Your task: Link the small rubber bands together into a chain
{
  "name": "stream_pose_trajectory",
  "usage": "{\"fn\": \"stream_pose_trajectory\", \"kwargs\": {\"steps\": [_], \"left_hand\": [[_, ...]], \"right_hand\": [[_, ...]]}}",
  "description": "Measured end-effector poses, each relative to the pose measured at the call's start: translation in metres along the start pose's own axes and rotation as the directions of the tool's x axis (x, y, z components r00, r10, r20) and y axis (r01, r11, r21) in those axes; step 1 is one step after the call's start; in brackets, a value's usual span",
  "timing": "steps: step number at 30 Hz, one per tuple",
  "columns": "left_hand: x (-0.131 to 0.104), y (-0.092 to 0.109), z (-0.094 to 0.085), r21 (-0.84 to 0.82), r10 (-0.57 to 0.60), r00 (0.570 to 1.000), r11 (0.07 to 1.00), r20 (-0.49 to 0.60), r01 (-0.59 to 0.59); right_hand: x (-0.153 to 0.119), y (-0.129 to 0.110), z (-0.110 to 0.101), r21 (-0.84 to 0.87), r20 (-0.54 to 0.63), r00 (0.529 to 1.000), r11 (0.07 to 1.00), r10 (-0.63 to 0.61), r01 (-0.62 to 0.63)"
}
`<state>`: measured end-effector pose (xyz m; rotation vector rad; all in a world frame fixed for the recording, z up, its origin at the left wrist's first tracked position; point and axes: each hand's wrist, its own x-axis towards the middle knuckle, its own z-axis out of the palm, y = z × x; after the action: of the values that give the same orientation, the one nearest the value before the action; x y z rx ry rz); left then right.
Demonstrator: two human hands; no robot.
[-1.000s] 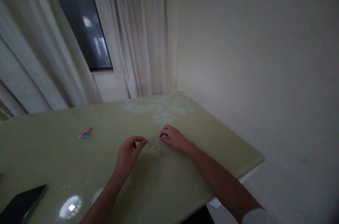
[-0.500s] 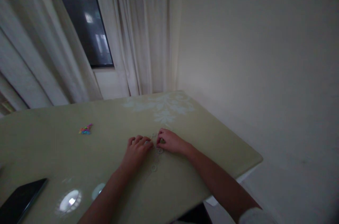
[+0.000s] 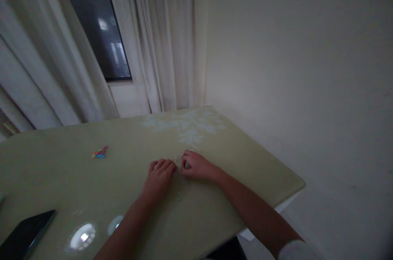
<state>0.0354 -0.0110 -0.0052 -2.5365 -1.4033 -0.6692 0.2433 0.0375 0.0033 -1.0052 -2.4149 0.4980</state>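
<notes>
Low over the table, my left hand (image 3: 159, 175) has its fingers curled and pressed together at the tips. Facing it across a narrow gap, my right hand (image 3: 197, 165) pinches thumb against forefinger, leaving a rounded opening between them. Whatever either pinch holds is too small and dim to make out. Around the fingertips are small, pale, ring-like shapes; one pale ring (image 3: 178, 196) shows below the gap, and another small ring (image 3: 178, 157) sits just above it. I cannot tell whether these rings are joined.
On the greenish table (image 3: 129, 137), a little pile of bright multicoloured pieces (image 3: 100, 153) lies to the left. A dark flat device, like a tablet or phone (image 3: 26, 233), rests at the lower left. Curtains (image 3: 162, 39) hang behind, and a wall (image 3: 276, 67) borders the right side.
Both hands keep nearly the same place. The left fingertips have drawn in slightly, and a ring seen just under the right hand now shows less clearly.
</notes>
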Motion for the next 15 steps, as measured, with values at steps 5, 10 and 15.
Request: {"fn": "stream_pose_trajectory", "kwargs": {"steps": [5,10,15], "left_hand": [[0.001,0.000,-0.009,-0.433,-0.265,0.961,0.878,-0.081,0.205],[0.003,0.008,-0.016,-0.809,-0.456,0.886,0.490,0.079,0.324],[0.006,0.019,-0.021,-0.907,-0.499,0.851,0.262,0.166,0.330]], "right_hand": [[0.003,-0.008,-0.004,0.284,-0.139,0.990,0.958,0.013,0.027],[0.004,-0.017,0.001,0.375,-0.261,0.964,0.925,0.044,0.059],[0.000,-0.027,0.007,0.304,-0.365,0.927,0.952,0.082,0.035]]}}
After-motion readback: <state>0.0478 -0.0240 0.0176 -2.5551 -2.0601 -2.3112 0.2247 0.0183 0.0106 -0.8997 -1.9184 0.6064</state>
